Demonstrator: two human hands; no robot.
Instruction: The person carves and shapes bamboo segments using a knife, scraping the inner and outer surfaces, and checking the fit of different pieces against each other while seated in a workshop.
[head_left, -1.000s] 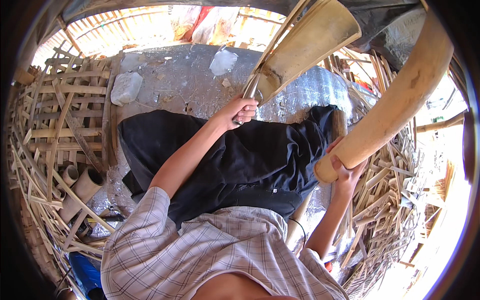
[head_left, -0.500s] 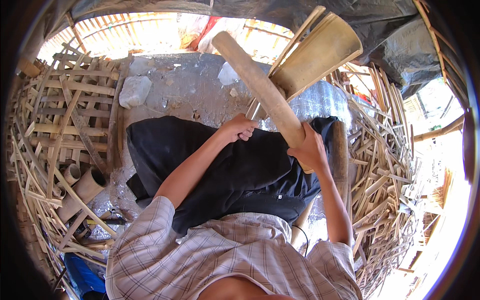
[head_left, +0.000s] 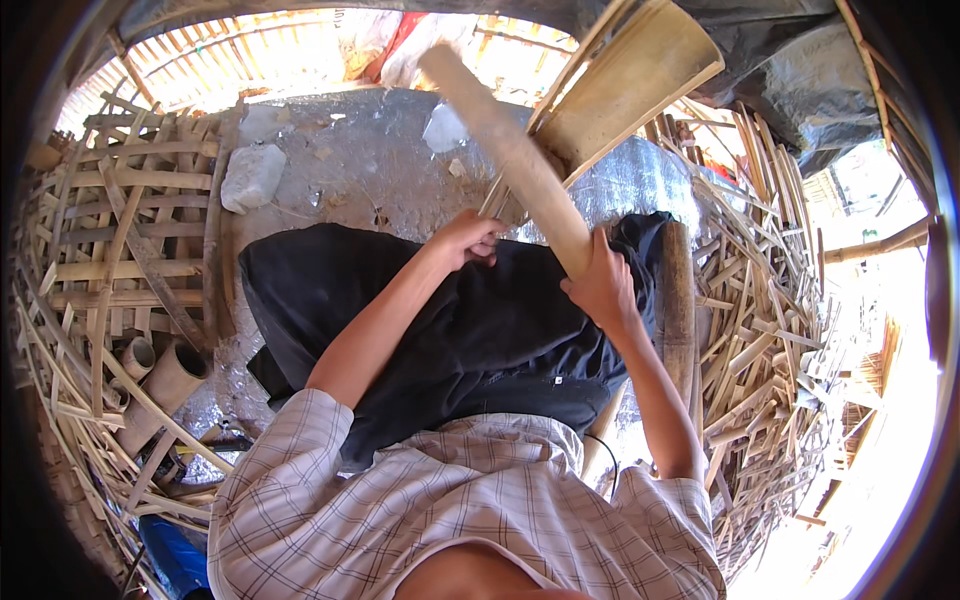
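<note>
Bamboo against bamboo, right in front of us! Make the black-trousered lap (head_left: 420,310) the middle of the dial: the split bamboo (head_left: 630,85) stands out at one o'clock, its hollow face showing, and the bamboo club (head_left: 530,180) slants across its near end, tip toward eleven. That club is smeared with blur, so whether it touches the piece I can't tell from here. By the look of it we're at the striking step, the club working on a slim shaft (head_left: 492,200) set at the bamboo's near end. What the next move calls for, I'd judge, is a steady left side and a square blow, well clear of the knuckles.

Now the pose! The left hand (head_left: 470,238) sits at twelve o'clock, fingers curled, apparently round the lower end of that shaft; its forearm comes up from eight, angled toward one. Over near half past two, the right hand (head_left: 605,285) wraps firmly round the club's butt, back of the hand uppermost, forearm rising from between four and five and leaning toward eleven. Both elbows are bent and wide, and away at three to four lies a heap of cut strips (head_left: 765,380).
</note>
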